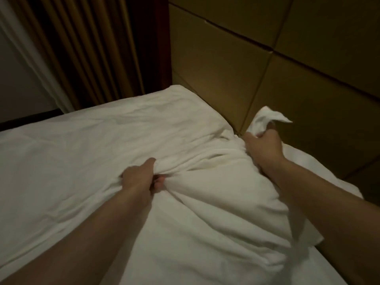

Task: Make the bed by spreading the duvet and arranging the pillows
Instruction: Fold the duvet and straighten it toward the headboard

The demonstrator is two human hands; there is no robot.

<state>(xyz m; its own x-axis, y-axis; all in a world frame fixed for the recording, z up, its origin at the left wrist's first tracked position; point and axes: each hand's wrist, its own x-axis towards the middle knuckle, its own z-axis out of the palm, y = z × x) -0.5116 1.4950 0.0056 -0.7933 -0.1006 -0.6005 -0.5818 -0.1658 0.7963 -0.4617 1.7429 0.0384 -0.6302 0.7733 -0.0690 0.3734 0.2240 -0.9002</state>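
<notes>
A white duvet (82, 153) lies wrinkled over the bed and reaches up to the padded headboard (216, 64). My left hand (139, 177) grips a bunched fold of the duvet near the middle of the view. My right hand (261, 145) grips the duvet's top edge beside the headboard, and a white corner of cloth sticks up above its fingers. Between my hands the cloth is gathered into thick folds. No separate pillow can be told apart from the white bedding.
Brown pleated curtains (82, 48) with a pale sheer panel hang at the far left behind the bed. A dark strip of bed frame (30, 117) shows at the left edge. The padded headboard wall fills the right side.
</notes>
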